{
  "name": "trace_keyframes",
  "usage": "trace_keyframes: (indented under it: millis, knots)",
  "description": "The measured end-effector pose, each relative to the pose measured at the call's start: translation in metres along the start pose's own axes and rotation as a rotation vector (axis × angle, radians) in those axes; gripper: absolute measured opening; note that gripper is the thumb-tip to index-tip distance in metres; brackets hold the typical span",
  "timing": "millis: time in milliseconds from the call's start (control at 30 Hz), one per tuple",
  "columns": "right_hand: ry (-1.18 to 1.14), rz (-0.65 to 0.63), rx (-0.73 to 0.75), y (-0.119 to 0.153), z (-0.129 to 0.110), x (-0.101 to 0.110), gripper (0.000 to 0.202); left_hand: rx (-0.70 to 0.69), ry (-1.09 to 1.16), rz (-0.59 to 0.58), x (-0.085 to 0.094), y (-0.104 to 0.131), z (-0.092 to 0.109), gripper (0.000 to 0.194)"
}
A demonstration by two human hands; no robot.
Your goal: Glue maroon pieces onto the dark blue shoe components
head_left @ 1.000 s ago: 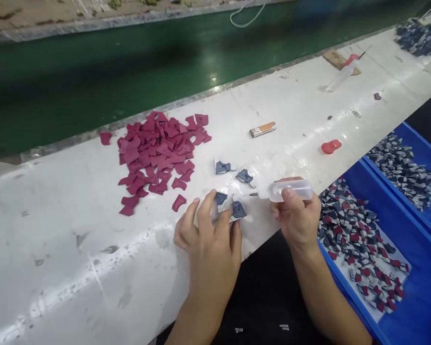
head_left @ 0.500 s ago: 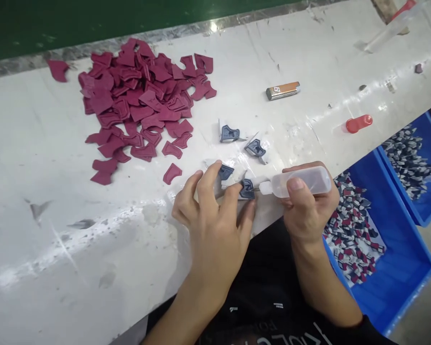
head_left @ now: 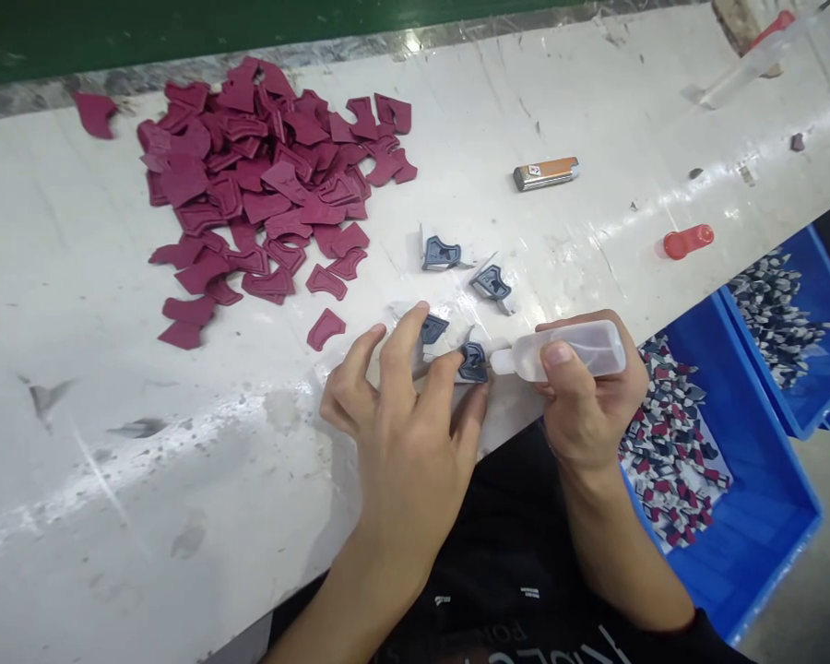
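My right hand [head_left: 587,406] is wrapped round a translucent squeeze bottle [head_left: 574,350], thumb on its side. The bottle's thin tip points left and meets a small dark grey moulded piece [head_left: 473,362] with a recessed face and white backing. Thumb and index finger of my left hand [head_left: 408,415] steady that piece on the table; its other fingers arch outward. Partly behind those fingers lies another dark grey piece [head_left: 434,327]. Farther back rest two more, an upper one [head_left: 443,253] and a right-hand one [head_left: 491,283].
A heap of maroon pieces [head_left: 249,175] covers the table's [head_left: 200,443] back left. Towards the right lie an orange lighter [head_left: 546,173], a red cap [head_left: 689,242] and a clear tube-like object [head_left: 740,78]. Blue bins [head_left: 767,480] of small parts stand beyond the front edge.
The view has shifted slightly. The bottle's tip stays at the same dark grey piece, and the left hand keeps its place on it. Nothing was taken up or let go.
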State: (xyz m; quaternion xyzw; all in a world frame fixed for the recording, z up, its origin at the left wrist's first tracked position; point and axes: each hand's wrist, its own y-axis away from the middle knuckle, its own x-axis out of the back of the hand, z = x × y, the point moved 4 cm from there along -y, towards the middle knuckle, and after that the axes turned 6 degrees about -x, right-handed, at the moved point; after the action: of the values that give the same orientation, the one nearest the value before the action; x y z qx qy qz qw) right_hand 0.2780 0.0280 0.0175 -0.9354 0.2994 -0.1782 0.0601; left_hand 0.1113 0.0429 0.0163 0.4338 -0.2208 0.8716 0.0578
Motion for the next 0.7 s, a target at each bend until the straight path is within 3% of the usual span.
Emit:
trace_keyframes:
  millis: [400,700]
  knots:
    - [0.085,0.027,0.100,0.000,-0.011,0.016,0.018,-0.014,-0.031,0.017,0.001,-0.001,0.001,0.013]
    - [0.079,0.045,0.070,-0.004,-0.010,0.015,0.018,0.000,-0.001,0.013,0.002,-0.002,0.001,0.010]
